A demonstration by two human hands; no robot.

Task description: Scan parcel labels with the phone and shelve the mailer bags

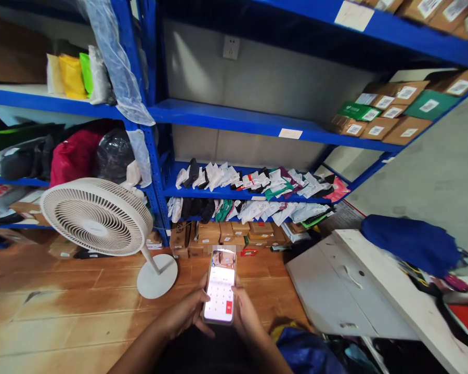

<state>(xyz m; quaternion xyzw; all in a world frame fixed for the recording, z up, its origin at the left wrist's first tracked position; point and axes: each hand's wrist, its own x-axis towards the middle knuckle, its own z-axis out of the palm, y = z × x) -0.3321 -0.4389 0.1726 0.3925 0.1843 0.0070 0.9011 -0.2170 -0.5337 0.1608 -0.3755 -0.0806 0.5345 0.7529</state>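
Observation:
A smartphone (219,288) is held upright in front of me between both hands, its lit screen facing me. On the screen a number keypad with a red key shows below a small camera picture. My left hand (193,311) grips the phone's left edge, the thumb lying by the keypad. Round the right edge closes my right hand (245,309), with its thumb close to the keys on that side. The fingers behind the phone are mostly hidden.
A white standing fan (97,215) is at the left. Ahead, a blue shelf rack (234,120) carries bagged parcels (253,181) and, at right, labelled boxes (378,127). More cardboard boxes (208,232) sit on the floor. A white desk (393,291) stands at the right.

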